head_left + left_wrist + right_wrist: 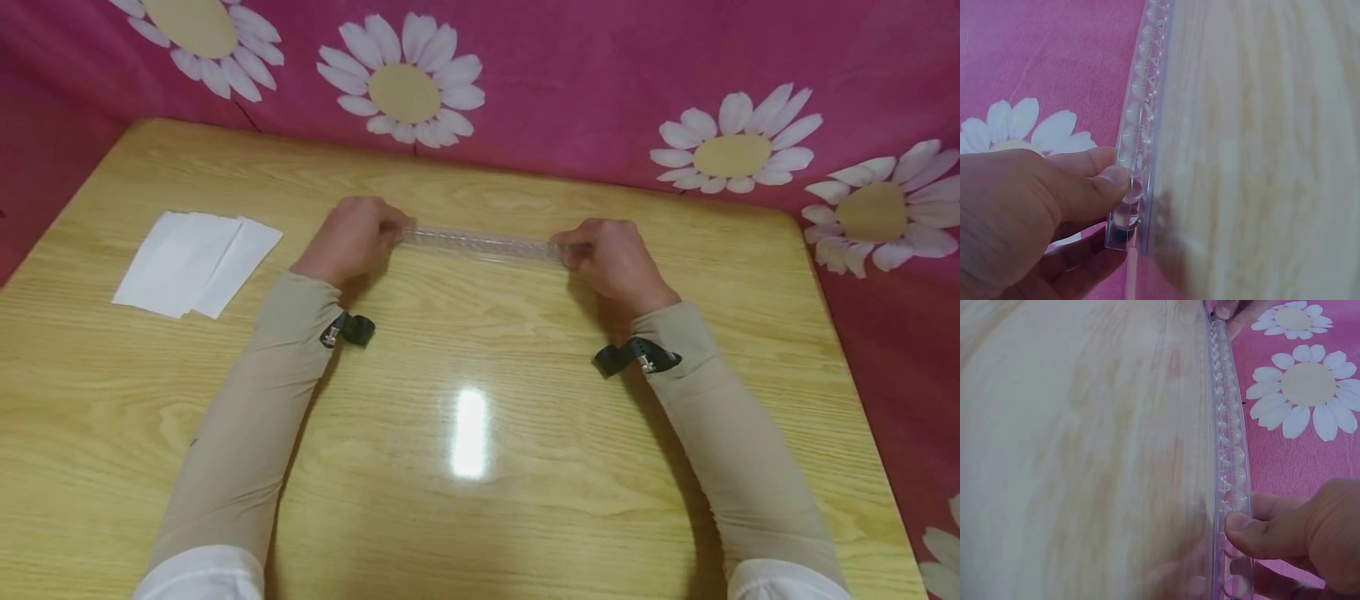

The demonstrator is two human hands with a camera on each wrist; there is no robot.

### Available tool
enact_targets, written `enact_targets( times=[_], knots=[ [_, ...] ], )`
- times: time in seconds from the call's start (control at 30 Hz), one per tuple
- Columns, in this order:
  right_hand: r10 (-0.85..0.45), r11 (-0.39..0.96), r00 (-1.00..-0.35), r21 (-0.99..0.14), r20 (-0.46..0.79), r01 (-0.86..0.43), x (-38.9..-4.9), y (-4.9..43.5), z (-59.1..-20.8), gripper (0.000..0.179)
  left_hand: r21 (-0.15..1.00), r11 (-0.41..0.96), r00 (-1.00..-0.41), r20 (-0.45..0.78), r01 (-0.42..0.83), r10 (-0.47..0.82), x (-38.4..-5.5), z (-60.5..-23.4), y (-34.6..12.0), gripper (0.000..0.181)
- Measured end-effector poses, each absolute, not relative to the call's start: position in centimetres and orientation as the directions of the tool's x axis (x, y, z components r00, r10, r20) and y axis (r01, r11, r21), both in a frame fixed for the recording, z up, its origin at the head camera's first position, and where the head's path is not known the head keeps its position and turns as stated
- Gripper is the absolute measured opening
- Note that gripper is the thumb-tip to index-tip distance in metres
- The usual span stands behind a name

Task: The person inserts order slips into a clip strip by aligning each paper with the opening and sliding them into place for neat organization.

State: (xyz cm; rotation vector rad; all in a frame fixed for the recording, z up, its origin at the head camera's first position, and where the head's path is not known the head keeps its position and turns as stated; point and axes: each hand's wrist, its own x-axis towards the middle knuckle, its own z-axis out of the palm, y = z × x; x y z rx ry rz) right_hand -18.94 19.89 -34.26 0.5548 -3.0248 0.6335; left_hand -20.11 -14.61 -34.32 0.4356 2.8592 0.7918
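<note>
A long, narrow clear plastic strip (483, 243), with a row of round clear bumps along it, runs crosswise between the two hands in the head view. My left hand (352, 242) pinches its left end, and the left wrist view has the thumb (1114, 177) pressed on the strip near its squared end (1117, 239). At the opposite end, my right hand (618, 262) grips it between thumb and fingers. The right wrist view looks along the bumps (1230, 425) toward the fingers of the other hand (1229, 309). What the bumps are, I cannot tell.
White paper sheets (180, 262), overlapping, lie at the left of the wood-grain table (555, 467). A pink cloth (570, 83) with large white flowers hangs behind the table's back edge. Dark straps (348, 329) are on both sleeved wrists.
</note>
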Motion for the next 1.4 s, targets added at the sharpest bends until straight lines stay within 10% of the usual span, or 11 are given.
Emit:
enact_targets(
  times=[1.4],
  knots=[
    [-0.264,0.89,-0.964,-0.374,0.038,-0.259,-19.2,18.2,-34.4,0.035,0.516,0.821,-0.967,0.067,0.246,0.247,-18.7,-31.4,-18.2,0.042]
  ],
)
